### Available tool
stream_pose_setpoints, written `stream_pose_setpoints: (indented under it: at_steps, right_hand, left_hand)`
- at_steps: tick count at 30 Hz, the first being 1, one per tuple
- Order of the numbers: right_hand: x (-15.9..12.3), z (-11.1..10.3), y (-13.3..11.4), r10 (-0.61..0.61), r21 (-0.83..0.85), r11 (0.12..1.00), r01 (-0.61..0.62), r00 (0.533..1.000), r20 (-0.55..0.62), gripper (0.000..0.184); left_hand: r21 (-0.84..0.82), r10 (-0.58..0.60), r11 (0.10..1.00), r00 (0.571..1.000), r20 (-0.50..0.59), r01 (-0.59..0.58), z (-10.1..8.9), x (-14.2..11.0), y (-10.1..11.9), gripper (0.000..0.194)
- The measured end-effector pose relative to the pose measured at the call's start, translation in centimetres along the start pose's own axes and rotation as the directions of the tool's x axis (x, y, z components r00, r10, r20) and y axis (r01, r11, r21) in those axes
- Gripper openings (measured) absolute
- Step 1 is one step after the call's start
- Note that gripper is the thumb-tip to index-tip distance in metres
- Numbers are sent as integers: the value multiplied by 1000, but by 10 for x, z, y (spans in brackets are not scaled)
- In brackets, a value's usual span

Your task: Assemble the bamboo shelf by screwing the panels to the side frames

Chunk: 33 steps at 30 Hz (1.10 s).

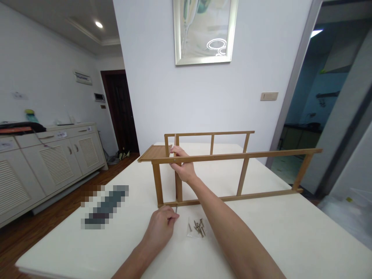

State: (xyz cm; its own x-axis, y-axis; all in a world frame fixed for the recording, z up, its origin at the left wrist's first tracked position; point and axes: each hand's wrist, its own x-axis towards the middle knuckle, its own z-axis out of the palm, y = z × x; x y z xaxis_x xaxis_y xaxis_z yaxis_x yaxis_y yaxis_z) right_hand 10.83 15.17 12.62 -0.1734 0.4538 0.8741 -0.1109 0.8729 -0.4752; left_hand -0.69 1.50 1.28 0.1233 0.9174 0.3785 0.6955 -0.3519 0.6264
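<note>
Reaching between the rails of a wooden frame [223, 156], the right hand [183, 166] curls its fingers and thumb around an upright piece [179, 190] near the frame's left end, with the upper near rail crossing in front of the hand. The frame lies on its side along the far part of a white surface [261, 228], its long rails running left to right and joined by crossbars, and a slatted panel [154, 153] sits at its left end. Below, the left hand [164, 224] is nearly closed, pinching a thin metal tool [176, 209] between thumb and fingers; the tool points up to the lower near rail just below the upright piece, though whether its tip is seated in anything cannot be told. Just right of the left hand, a small clear bag [192, 232] lies on the surface with screws [199, 227] in or on it. Farther left lies a dark item [107, 206], blurred into blocks. Behind stands a pale wall [217, 104] with a framed picture [203, 61] and a switch plate [269, 96], and a louvred cabinet [58, 155] stands at the left.
</note>
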Motion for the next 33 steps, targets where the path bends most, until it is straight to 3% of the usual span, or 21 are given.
stream_pose_setpoints:
  at_steps: [8,17,21,27,33]
  right_hand:
    - [-1,0,1,9,-13,1000,-9,1000,-3,29]
    - [0,0,1,3,9,1000,-3,1000,0,28]
    - [0,0,0,18,3,1000,-18,1000,4,28]
    - [-1,-1,0,30,-18,999,-30,1000,6,29]
    - [-1,0,1,5,-12,1000,-5,1000,-2,29]
  left_hand:
    - [-41,2,999,999,-40,-4,2,0,-6,28]
    - [35,37,999,999,29,-38,4,0,-4,30]
    - [83,-42,996,998,56,37,2,0,1,28]
    - [174,-189,966,982,-23,190,-1,-2,7,14]
    - [188,-241,953,971,-8,238,-1,-1,11,16]
